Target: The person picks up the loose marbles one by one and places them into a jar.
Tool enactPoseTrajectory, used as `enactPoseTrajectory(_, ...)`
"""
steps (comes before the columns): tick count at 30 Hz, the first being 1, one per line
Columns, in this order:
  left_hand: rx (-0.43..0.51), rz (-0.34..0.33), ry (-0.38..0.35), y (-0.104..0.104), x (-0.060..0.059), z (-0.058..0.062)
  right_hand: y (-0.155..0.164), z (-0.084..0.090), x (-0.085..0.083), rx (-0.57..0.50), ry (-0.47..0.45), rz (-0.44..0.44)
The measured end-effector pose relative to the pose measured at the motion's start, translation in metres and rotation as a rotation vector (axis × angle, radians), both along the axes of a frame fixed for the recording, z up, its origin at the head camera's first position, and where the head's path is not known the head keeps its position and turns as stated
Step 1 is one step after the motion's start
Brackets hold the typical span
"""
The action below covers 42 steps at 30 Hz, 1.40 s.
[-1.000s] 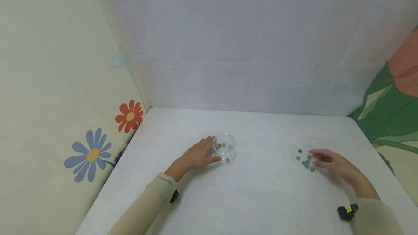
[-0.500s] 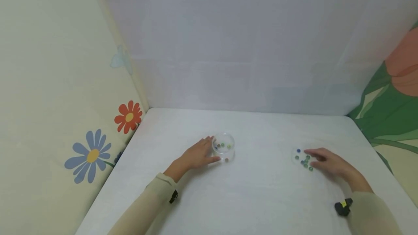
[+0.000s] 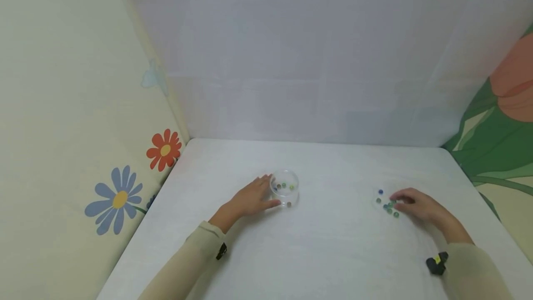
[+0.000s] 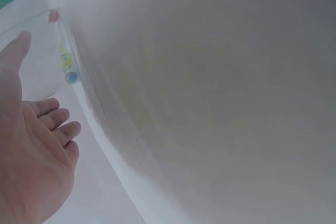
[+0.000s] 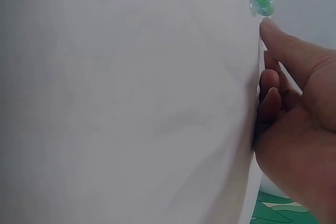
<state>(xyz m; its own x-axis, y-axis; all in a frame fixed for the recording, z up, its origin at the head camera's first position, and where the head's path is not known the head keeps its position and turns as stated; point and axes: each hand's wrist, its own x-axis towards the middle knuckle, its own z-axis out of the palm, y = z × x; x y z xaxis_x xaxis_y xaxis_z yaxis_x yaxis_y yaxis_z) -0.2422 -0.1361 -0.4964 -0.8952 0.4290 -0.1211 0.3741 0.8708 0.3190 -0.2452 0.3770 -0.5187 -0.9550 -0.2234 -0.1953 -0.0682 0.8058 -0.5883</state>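
My left hand (image 3: 250,197) rests against the left side of a clear round cup (image 3: 298,185), its thumb in front and its fingers toward the back. Several marbles (image 3: 284,185) lie inside the cup. In the left wrist view, the thumb (image 4: 17,51) overlaps the clear wall and the fingers bend loosely beside it. On the right, several green and blue marbles (image 3: 396,215) lie close together, with a faint clear rim around them. Among them, the thumb and index finger of my right hand (image 3: 422,206) stand on either side of a green marble; contact is unclear.
A white-covered table (image 3: 329,249) spreads beneath both hands. Behind it stands a white cloth backdrop (image 3: 291,73). Floral panels (image 3: 120,193) border the sides. A small dark device (image 3: 436,265) sits at the right cuff.
My right hand has shifted slightly left among the marbles, and its thumb and index finger have drawn closer together around a green one. My left hand and the cup stay in place.
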Motion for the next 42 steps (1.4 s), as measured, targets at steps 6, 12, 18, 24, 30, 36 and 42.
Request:
enactPoseTrajectory(6,-0.013,0.003,0.004,0.000,-0.001,-0.004,0.001,0.001,0.003,-0.007,-0.007,-0.035)
enactPoseTrajectory(12,-0.022,0.000,-0.003,0.000,-0.001,-0.003,0.003,-0.001,0.002,-0.061,-0.061,-0.111)
enactPoseTrajectory(18,-0.016,-0.013,0.020,0.001,-0.002,-0.002,0.002,0.001,0.004,-0.119,-0.084,-0.190)
enactPoseTrajectory(24,-0.019,-0.008,0.008,0.000,-0.003,-0.003,-0.006,0.008,0.012,-0.168,-0.076,-0.215)
enactPoseTrajectory(30,-0.006,-0.001,-0.004,0.000,-0.002,-0.002,-0.020,0.015,0.022,-0.218,-0.010,-0.197)
enactPoseTrajectory(36,-0.006,0.001,0.002,0.000,-0.002,-0.003,-0.033,0.023,0.028,-0.214,0.058,-0.184)
enactPoseTrajectory(42,-0.016,0.008,0.007,0.000,-0.002,-0.005,-0.041,0.026,0.029,-0.224,0.055,-0.193)
